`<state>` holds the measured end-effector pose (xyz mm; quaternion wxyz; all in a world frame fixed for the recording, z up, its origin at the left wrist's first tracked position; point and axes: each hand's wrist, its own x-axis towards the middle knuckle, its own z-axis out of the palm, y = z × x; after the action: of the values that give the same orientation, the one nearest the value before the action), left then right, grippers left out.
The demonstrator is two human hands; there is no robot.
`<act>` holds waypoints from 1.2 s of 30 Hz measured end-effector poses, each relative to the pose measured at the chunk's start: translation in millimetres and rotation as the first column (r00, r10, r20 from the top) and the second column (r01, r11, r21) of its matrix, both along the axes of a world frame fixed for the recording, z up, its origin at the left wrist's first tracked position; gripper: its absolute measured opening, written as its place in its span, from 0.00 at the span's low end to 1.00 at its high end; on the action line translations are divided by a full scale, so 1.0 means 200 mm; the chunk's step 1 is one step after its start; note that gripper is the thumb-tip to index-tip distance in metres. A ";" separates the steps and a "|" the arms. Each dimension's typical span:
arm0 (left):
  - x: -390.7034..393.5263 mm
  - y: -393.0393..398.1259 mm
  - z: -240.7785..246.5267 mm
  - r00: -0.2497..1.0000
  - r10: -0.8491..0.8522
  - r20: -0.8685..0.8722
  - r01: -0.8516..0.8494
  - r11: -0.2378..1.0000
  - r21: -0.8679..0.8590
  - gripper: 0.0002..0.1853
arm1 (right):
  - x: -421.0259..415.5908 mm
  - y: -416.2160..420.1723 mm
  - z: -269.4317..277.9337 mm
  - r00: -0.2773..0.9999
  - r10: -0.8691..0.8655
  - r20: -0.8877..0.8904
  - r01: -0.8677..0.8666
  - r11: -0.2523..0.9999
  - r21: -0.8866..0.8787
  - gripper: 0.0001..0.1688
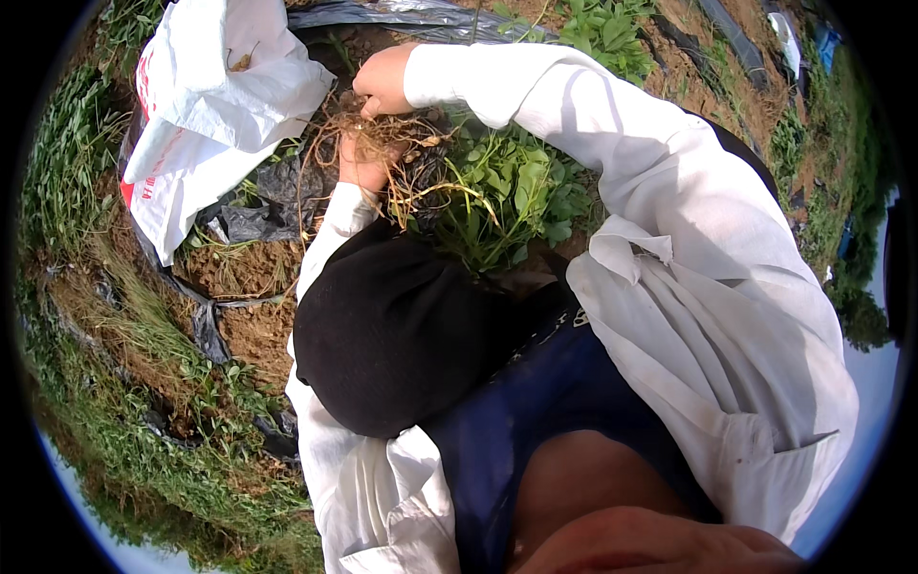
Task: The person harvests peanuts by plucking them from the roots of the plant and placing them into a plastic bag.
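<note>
My left hand (364, 163) is closed around the root end of a bunch of peanut plants. Tangled brown peanut roots (373, 136) spread over its fingers, and a few small peanut pods (430, 141) hang among them. Just above, my right hand (387, 77) has its fingers curled in at the upper edge of the roots; what lies between the fingertips is hidden. The green leafy tops of the peanut plants (520, 190) reach to the right, in front of my knees. Close to both hands on the left stands a white woven sack (229, 86) with red printing, its mouth slack and folded.
Black plastic mulch film (287, 186) lies crumpled below the sack, and another strip of film (416, 20) runs behind my hands. Brown soil (258, 330) shows to the left of my black-trousered knee (401, 337). More green plants (609, 36) grow at the top.
</note>
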<state>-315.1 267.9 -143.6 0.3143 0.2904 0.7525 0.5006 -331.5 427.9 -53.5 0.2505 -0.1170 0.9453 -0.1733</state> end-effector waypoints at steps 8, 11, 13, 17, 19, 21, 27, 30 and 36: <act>-0.04 0.02 -0.05 0.905 0.017 0.424 -0.127 0.964 0.232 0.20 | 0.13 0.06 0.00 0.983 -0.167 -0.082 0.140 0.952 -0.272 0.15; 0.00 -0.04 -0.04 0.845 0.197 0.497 -0.389 0.864 0.319 0.21 | 0.16 0.15 0.13 0.834 -0.223 0.504 0.551 0.340 -0.762 0.16; 0.00 -0.08 -0.06 0.834 0.262 0.486 -0.349 0.932 0.097 0.23 | 0.13 0.33 0.10 0.827 0.072 0.557 0.560 -0.186 -0.807 0.15; 0.01 -0.13 -0.14 0.762 0.227 0.607 -0.376 0.918 0.128 0.27 | 0.21 0.34 0.18 0.659 -0.168 0.733 0.665 -0.323 -0.673 0.14; 0.03 -0.12 -0.08 0.786 0.220 0.577 -0.375 0.913 0.162 0.28 | 0.20 0.34 0.07 0.593 -0.157 0.790 0.705 -0.373 -0.603 0.15; 0.03 -0.10 0.00 0.815 0.224 0.535 -0.353 0.923 0.151 0.28 | 0.18 0.28 -0.06 0.483 -0.275 0.832 0.759 -0.342 -0.554 0.18; 0.04 -0.06 -0.04 0.715 0.194 0.671 -0.456 0.857 0.239 0.25 | 0.21 0.35 -0.19 0.867 -0.419 0.270 0.497 0.758 -0.422 0.13; 0.02 -0.06 -0.04 0.704 0.203 0.680 -0.475 0.847 0.239 0.26 | 0.27 0.30 -0.23 0.915 -0.337 0.222 0.394 0.863 -0.315 0.19; -0.02 -0.09 -0.13 0.742 0.201 0.640 -0.401 0.898 0.182 0.28 | 0.30 0.20 -0.25 0.939 -0.328 0.103 0.339 0.935 -0.107 0.24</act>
<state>-318.2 249.5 -169.1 0.4027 0.0330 0.5613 0.7223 -271.6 467.0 -103.0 0.2489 0.0372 0.9276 -0.2760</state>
